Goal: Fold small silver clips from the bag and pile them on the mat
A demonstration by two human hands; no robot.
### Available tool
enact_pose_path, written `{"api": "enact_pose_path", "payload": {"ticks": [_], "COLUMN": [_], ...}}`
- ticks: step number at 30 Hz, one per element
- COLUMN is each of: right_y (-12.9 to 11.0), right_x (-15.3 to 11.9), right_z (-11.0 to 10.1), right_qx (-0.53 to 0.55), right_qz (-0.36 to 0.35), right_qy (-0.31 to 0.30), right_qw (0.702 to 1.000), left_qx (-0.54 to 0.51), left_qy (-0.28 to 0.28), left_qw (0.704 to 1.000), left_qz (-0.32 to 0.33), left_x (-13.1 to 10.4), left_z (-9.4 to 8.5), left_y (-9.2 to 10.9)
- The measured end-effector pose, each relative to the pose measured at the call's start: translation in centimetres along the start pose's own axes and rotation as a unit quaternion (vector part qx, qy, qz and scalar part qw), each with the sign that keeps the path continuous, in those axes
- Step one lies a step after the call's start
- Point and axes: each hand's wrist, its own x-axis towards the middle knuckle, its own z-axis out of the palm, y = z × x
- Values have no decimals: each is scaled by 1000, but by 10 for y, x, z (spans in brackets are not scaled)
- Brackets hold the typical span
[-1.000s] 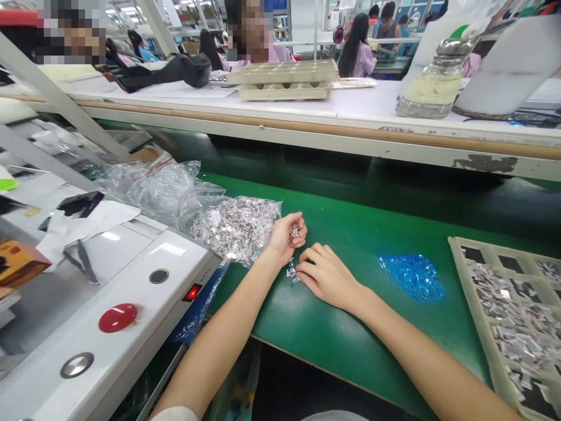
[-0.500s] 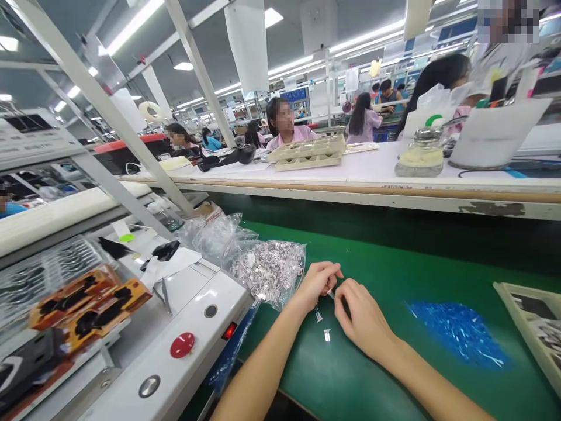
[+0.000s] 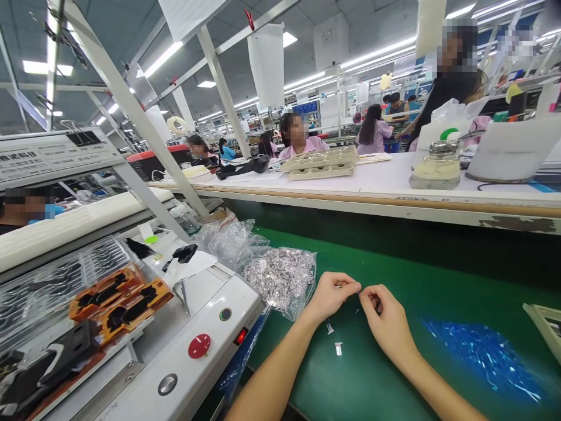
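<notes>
My left hand (image 3: 333, 296) is closed, its thumb and forefinger pinching a small silvery metal part (image 3: 358, 292) that is mostly hidden. A glint of metal shows among its curled fingers. Touching or nearly touching those fingertips, my right hand (image 3: 388, 318) is pinched too; what lies between its fingers is too small to make out. Below the hands, one small metal piece (image 3: 330, 328) and a second metal piece (image 3: 338, 349) lie on the green mat (image 3: 350, 383). Right of my hands spreads a pile of thin blue film strips (image 3: 486, 356).
A clear plastic bag (image 3: 283, 278) full of small metal parts lies beyond my left forearm. At left stands a white machine (image 3: 197, 310) with a red button and orange fixtures. A pale tray (image 3: 543, 327) sits far right. Behind runs a raised shelf (image 3: 377, 202); people sit beyond.
The view has shifted, so the scene sits further right and lower. My two hands have come together, fingertip to fingertip, where a gap showed before.
</notes>
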Motion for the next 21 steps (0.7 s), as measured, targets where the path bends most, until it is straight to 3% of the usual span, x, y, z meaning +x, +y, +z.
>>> {"api": "enact_pose_path", "payload": {"ticks": [13,18,21], "right_y": [-9,-5,0], "right_x": [-1,-1,-1], "right_z": [-2,-4,-2], "right_qx": [55,22,-58], "right_qz": [-28,-44,-68], "right_qy": [5,-1,-22], "right_qw": [998,999,996], "left_qx": [2,-27,-75], "left_qy": [2,44,66], "left_qw": [1000,999,995], "left_qz": [0,-3,-30], "left_x": [-1,4,7], "left_z": [3,2,0], "left_y": [-1,-4,-3]}}
